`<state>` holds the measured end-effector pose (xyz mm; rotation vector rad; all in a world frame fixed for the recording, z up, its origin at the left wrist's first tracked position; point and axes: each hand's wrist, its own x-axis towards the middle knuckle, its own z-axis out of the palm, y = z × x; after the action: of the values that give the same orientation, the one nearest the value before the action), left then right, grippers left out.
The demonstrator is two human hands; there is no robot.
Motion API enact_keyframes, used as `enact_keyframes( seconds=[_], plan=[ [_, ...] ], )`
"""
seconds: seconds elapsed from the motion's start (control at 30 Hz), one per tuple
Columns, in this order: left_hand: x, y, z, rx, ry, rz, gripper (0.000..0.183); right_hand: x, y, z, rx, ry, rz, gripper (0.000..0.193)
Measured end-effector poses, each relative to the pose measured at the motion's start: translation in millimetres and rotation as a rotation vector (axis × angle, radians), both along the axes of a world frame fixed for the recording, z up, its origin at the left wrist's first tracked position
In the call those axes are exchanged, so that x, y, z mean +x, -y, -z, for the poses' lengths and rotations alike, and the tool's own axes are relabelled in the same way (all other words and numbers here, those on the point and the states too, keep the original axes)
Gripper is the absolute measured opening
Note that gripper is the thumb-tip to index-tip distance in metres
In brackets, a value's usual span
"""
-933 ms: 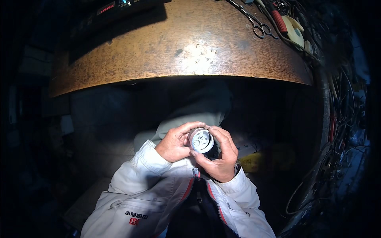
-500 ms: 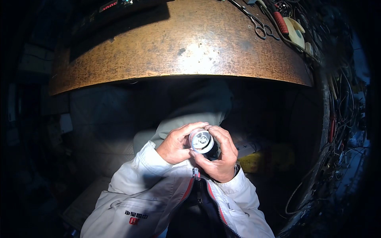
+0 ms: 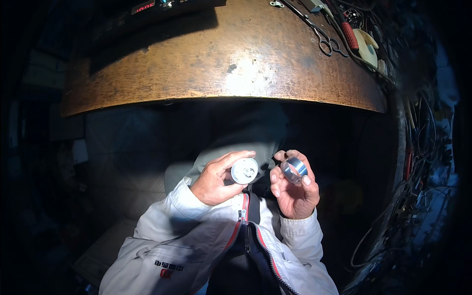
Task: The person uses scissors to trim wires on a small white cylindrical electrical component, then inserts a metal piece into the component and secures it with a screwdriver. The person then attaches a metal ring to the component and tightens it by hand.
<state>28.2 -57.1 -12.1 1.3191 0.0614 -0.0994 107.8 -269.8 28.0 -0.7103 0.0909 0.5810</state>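
Observation:
My left hand [image 3: 212,181] is closed around a round, pale metal part [image 3: 243,171], thumb below and fingers above. Its flat circular face is turned up, with shiny markings near the middle; the rest of its body is hidden by the hand. To the right, apart from it, my right hand [image 3: 301,197] pinches a shiny metal ring [image 3: 297,163] between thumb and fingers. The ring is tilted, so its bright inner wall shows. Both hands are held in front of my open white jacket [image 3: 182,246], nearer to me than the table edge.
Beyond my hands, a worn wooden table [image 3: 167,73] curves across the top. Scissors [image 3: 324,42], a red-handled tool [image 3: 349,35] and clutter lie at its far right. A dark device with a red display [image 3: 144,7] stands far left. Tangled cables [image 3: 427,123] line the right side.
Both hands were together around the round part. My right hand has moved away to the right, with the metal ring now separate in its fingers; my left hand keeps the round part.

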Motion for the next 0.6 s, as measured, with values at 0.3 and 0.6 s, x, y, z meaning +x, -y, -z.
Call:
enact_keyframes(
  seconds=[0.3, 0.6],
  plan=[
    [-1, 1, -2, 0.009, 0.034, -0.047, 0.073, -9, -13, -15, -0.205, 0.173, -0.096, 0.034],
    [-2, 1, 0, 0.023, 0.062, -0.075, 0.073, -15, -6, -7, -0.801, 0.596, -0.127, 0.020]
  ],
)
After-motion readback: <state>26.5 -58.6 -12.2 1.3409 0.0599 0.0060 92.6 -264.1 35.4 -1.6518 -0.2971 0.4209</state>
